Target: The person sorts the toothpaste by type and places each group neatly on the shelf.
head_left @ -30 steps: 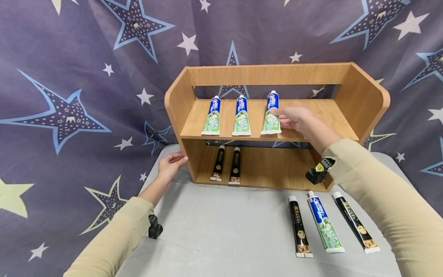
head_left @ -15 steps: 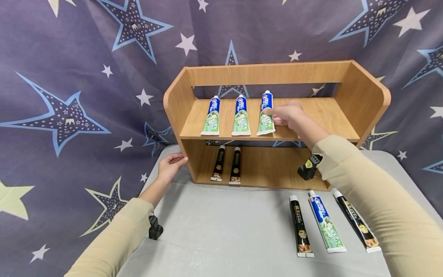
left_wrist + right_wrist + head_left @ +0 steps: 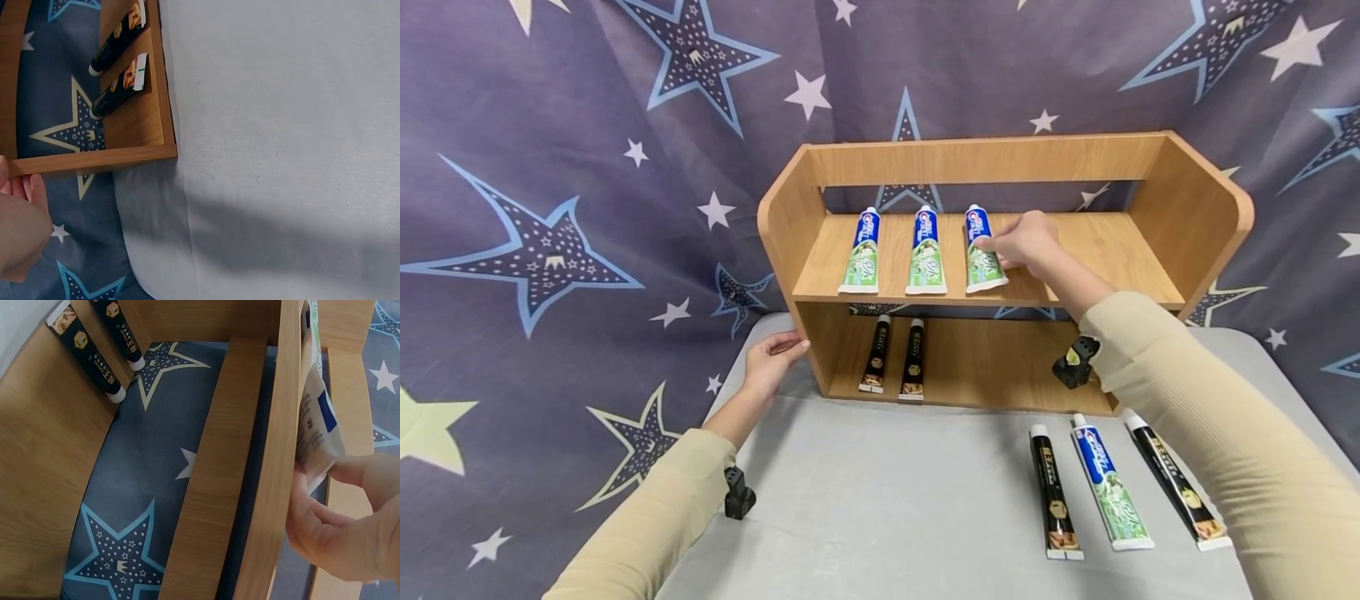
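Observation:
My right hand pinches a blue, white and green toothpaste tube on the upper board of a wooden shelf. In the right wrist view, thumb and fingers meet at the edge of that tube, whose pale back shows. Two matching tubes, a left one and a middle one, lie beside it, caps to the back. My left hand rests against the shelf's left side panel, thumb at its front edge; in the left wrist view the fingers touch the panel's outer face.
Two black toothpaste tubes lie on the lower board. On the grey tabletop before the shelf are a black tube, a blue-green tube and another black tube. A starry cloth hangs behind.
My right hand has shifted the third blue-green tube leftward, towards the middle one, and its cap end has come lower, leaning left. The left hand stays at the side panel.

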`<state>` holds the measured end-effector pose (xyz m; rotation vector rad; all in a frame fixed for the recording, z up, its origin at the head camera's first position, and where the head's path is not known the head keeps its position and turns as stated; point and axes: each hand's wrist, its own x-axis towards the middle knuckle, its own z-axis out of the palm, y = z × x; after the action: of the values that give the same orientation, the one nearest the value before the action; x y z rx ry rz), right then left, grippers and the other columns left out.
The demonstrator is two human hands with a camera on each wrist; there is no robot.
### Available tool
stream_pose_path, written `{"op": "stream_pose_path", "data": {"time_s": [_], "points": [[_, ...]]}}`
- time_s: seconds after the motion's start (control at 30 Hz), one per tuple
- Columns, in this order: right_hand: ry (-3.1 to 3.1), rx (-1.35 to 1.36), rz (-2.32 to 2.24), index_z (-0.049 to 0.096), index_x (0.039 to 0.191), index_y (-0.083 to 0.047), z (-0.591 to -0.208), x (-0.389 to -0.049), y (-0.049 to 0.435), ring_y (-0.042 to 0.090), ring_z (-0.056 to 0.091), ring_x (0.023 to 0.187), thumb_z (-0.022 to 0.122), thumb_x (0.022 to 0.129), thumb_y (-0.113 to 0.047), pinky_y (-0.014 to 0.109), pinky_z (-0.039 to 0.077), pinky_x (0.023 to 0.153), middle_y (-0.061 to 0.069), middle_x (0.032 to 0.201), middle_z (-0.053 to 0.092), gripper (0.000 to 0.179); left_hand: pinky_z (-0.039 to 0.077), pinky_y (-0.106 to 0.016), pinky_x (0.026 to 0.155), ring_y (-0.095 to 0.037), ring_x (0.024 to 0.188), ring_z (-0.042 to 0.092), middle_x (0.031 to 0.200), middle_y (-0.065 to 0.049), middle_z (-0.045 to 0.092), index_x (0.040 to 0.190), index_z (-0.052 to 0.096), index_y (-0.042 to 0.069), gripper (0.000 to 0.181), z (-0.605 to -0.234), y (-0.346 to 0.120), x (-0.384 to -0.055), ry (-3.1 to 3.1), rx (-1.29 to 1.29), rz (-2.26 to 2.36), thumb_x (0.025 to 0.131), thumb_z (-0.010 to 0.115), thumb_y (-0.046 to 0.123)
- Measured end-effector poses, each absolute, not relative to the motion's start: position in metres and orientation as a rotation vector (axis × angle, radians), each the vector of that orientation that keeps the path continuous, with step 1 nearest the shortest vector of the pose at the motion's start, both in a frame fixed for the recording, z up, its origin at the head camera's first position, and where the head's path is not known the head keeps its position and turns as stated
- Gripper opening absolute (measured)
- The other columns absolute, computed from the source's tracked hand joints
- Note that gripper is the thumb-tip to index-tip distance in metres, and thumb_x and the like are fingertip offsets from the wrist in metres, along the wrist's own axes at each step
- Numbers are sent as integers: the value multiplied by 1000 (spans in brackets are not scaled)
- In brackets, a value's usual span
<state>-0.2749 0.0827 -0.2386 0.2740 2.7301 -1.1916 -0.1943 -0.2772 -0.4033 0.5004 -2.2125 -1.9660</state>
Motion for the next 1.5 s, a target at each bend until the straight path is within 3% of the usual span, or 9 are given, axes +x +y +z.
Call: {"op": "stream_pose_path", "data": {"time_s": [0.17, 0.3, 0.4, 0.77, 0.97, 1.27, 1.5], "points": [[2759, 250, -1155, 64, 118, -3, -238, -270, 84, 0, 56, 52, 68, 87, -42, 16, 42, 56, 19, 125, 59, 51, 57, -22, 89, 8, 74, 62, 77, 20, 63, 123, 58, -7, 41, -401, -278, -194, -2218, 501, -1960, 87, 70, 8], [2774, 255, -1146, 65, 117, -2, -239, -268, 83, 0, 56, 51, 69, 87, -41, 17, 42, 56, 18, 121, 62, 50, 55, -10, 75, 8, 73, 62, 78, 18, 63, 122, 57, -8, 41, -402, -278, -193, -2204, 499, -1974, 86, 70, 7], [2788, 279, -1142, 66, 117, -2, -240, -267, 82, 0, 55, 50, 69, 87, -41, 16, 41, 54, 17, 119, 62, 49, 54, -7, 71, 8, 72, 61, 79, 17, 64, 123, 57, -9, 41, -403, -279, -194, -2198, 502, -1986, 86, 69, 7], [2794, 311, -1186, 65, 117, -2, -243, -270, 83, -2, 50, 47, 69, 87, -40, 11, 40, 48, 16, 116, 59, 49, 53, -7, 69, 8, 71, 61, 77, 17, 63, 123, 56, -9, 41, -402, -279, -195, -2195, 517, -2006, 87, 69, 6], [2812, 289, -1164, 66, 116, -1, -243, -267, 84, -1, 51, 48, 68, 87, -40, 13, 38, 51, 14, 113, 59, 48, 55, -8, 72, 8, 72, 62, 84, 14, 66, 122, 57, -9, 41, -400, -278, -193, -2203, 508, -1973, 85, 70, 5], [2792, 359, -1182, 66, 116, -4, -242, -269, 80, 1, 51, 56, 69, 87, -41, 14, 40, 53, 14, 122, 57, 47, 56, -12, 75, 7, 73, 62, 82, 14, 65, 121, 57, -8, 41, -403, -278, -194, -2204, 511, -1969, 85, 71, 6], [2777, 326, -1204, 66, 118, -3, -239, -268, 83, -1, 52, 49, 69, 87, -39, 10, 43, 50, 18, 126, 56, 47, 54, -8, 70, 7, 72, 62, 79, 16, 64, 122, 55, -10, 41, -401, -276, -193, -2188, 502, -1989, 87, 69, 5]]}}
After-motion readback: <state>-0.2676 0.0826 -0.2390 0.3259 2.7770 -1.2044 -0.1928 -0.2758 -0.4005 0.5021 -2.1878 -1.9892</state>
